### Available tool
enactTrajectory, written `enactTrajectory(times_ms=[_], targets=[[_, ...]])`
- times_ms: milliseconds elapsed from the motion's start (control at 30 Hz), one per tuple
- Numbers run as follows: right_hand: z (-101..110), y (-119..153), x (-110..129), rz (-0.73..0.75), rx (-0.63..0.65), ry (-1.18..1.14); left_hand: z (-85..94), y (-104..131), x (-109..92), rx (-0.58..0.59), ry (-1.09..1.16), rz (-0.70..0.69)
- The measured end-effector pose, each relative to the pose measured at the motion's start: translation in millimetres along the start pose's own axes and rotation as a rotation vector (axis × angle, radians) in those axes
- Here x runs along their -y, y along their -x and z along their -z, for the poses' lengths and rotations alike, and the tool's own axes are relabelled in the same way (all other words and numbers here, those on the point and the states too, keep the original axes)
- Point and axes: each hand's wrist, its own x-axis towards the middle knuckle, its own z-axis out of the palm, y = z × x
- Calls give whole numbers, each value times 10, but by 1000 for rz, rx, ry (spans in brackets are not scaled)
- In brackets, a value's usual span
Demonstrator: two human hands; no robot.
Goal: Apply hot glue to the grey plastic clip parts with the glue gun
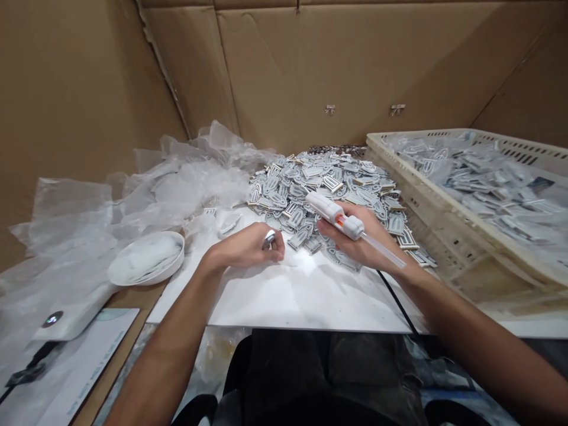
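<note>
My left hand (254, 245) is closed over the white tabletop, its fingers curled round a small shiny metal piece (268, 238). Only the end of that piece shows. In my right hand (366, 234) is a white glue gun (328, 208) with an orange part inside, and a clear glue stick (382, 249) juts from its rear. The gun's tip points away toward a heap of grey-and-silver, arch-ended flat pieces (306, 177). Several of these pieces lie close to both hands.
Crumpled clear plastic bags (186, 171) pile up at the left. A white bowl (173, 269) rests on a white device (80, 310) near the left edge. At the right stands a cream plastic crate (426, 236) of bagged pieces. Cardboard walls (284, 71) enclose the back.
</note>
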Motion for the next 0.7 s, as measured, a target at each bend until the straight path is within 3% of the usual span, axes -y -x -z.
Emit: enactTrajectory(times_ms=[100, 267, 467, 567, 700], targets=[[-50, -3, -15, 37, 32, -18, -14, -33, -75, -62, 50, -27], [-208, -1, -39, -6, 113, -79, -16, -51, -155, -38, 59, -76], [-304, -2, 4, 4, 79, -150, -80, -81, -248, -162, 137, -50], [-202, -41, 1, -10, -48, -237, -84, -139, -309, -215, 434, -75], [-3, -107, -27, -152, -227, -435, -83, -327, -387, -196, 885, -154]])
